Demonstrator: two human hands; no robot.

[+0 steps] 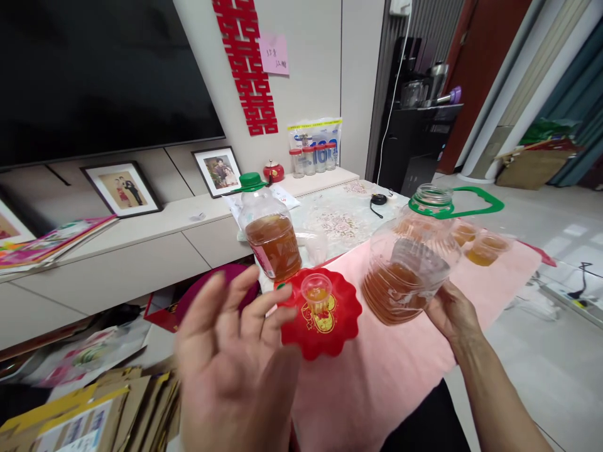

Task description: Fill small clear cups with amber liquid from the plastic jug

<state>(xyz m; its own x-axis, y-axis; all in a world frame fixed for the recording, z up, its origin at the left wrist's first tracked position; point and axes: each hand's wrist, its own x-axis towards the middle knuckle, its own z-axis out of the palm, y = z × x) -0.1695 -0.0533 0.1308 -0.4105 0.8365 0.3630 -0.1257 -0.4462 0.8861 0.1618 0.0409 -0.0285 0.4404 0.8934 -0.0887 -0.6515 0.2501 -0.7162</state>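
My left hand (235, 370) is raised in the foreground, palm up with its fingers apart, holding nothing. It partly covers a red scalloped tray (342, 333). On the tray stands a small clear plastic cup (317, 292) with amber liquid, and a small green thing (281, 286) shows at its left edge. My right hand (455, 314) grips the lower right side of a large clear plastic jug (400, 270), which leans slightly. Brown liquid fills its lower part; its mouth is uncapped and a green handle (485, 201) sticks out rightward. Whether the jug touches the table is unclear.
Behind the tray stands a green-capped jug (273, 245) of brown liquid. Filled plastic cups (485, 249) stand right of my jug on the pink cloth (348, 395). Farther back lie a black tape measure (378, 199) and lidded jars (313, 160). Flattened cardboard (136, 408) is lower left.
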